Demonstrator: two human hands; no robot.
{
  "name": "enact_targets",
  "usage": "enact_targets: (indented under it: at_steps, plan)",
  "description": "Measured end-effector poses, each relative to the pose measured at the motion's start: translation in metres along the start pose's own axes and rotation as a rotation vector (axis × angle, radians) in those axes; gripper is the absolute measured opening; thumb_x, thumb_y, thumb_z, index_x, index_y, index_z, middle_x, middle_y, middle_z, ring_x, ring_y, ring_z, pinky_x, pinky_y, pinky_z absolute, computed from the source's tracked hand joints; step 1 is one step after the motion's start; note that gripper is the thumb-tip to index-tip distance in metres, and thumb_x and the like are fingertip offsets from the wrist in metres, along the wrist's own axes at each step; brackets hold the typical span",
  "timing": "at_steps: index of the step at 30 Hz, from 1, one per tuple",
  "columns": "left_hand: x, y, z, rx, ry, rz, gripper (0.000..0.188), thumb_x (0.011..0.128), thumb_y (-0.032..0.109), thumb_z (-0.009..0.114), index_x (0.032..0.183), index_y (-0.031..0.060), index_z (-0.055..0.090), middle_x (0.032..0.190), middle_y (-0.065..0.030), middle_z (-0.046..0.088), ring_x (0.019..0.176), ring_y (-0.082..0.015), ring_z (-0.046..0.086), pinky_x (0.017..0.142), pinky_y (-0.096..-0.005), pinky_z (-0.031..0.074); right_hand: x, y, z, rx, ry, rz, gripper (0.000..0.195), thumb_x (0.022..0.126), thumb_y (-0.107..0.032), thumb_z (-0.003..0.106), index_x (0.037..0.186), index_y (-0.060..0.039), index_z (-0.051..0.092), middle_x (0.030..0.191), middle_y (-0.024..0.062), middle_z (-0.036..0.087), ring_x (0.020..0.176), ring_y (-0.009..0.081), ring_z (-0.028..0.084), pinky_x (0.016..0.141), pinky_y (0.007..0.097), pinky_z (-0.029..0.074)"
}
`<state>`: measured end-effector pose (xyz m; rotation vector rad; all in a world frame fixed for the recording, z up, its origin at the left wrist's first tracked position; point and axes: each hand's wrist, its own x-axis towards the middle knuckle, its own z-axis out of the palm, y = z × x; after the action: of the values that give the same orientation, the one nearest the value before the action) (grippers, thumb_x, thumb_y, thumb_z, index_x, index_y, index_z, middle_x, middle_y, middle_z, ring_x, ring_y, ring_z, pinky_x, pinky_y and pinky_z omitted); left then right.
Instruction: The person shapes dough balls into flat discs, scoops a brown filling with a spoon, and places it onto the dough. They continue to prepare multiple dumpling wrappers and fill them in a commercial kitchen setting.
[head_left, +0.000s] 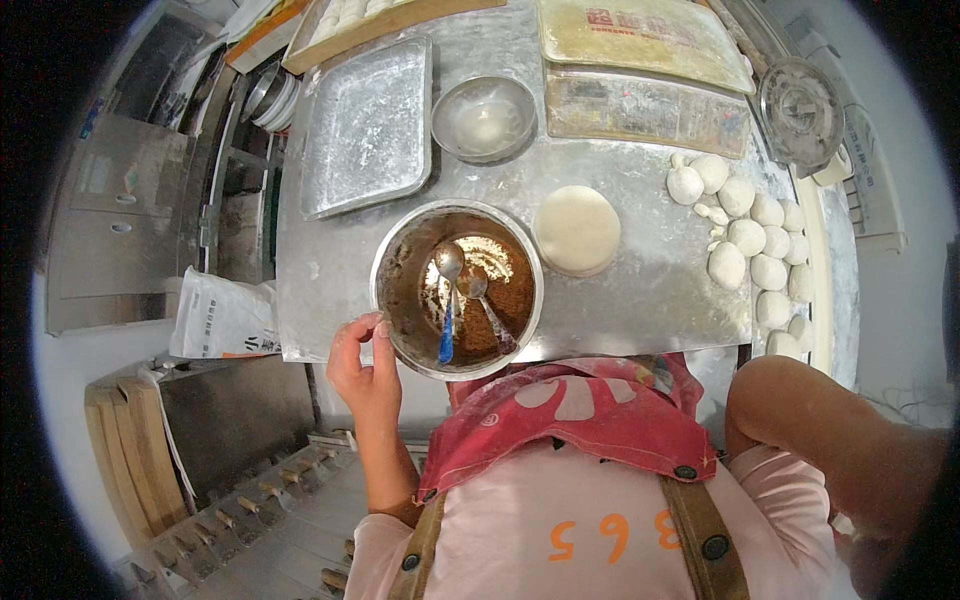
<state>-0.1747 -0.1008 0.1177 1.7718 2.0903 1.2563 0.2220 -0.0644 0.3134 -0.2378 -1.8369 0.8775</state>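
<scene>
My left hand (362, 364) pinches the left rim of a deep stainless-steel pot (380, 259) between thumb and forefinger. Brown, crumbly filling (480, 322) coats the pot's bottom and part of its wall. Inside lean two metal spoons, one with a blue handle (447, 334) and one with a dark patterned handle (501, 330). The pot overhangs the table's front edge, close to my red apron (600, 405). Right of it lies a round, flat stack of dough wrappers (577, 230). My right hand is out of view; only the bent right arm shows.
A floury metal table (637, 315) carries a shallow tray (367, 127), a metal bowl (484, 120) and several dough balls (746, 238). Plastic lids (649, 112) lie at the back. A white bag (225, 315) and wooden boards (139, 457) stand left; a rack of wooden-handled tools (240, 517) is below.
</scene>
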Motion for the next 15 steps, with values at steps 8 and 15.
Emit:
enact_targets:
  at_steps: [8, 15]
  plan:
    - [-0.002, -0.006, 0.001, -0.012, 0.02, -0.027, 0.009, 0.087, 0.006, 0.066, 0.094, 0.0001, 0.066, 0.09, -0.0109, 0.068, 0.076, -0.0186, 0.062, 0.072, -0.0302, 0.049, -0.005, 0.043, 0.011, -0.164, 0.047, 0.266, 0.038, 0.088, -0.02, 0.064, 0.06, -0.002, 0.046, 0.056, 0.0009, 0.043, 0.054, 0.0104, 0.039, 0.051, 0.0302, 0.034]
    - [-0.017, -0.039, 0.002, -0.132, 0.02, -0.278, 0.014, 0.093, 0.01, 0.062, 0.1, 0.0026, 0.052, 0.084, -0.0025, 0.057, 0.072, -0.0098, 0.053, 0.065, -0.0255, 0.045, -0.073, 0.186, 0.031, -0.45, 0.095, 0.876, 0.033, 0.085, -0.02, 0.069, 0.065, -0.0024, 0.051, 0.057, 0.0022, 0.045, 0.055, 0.0107, 0.04, 0.05, 0.0294, 0.034]
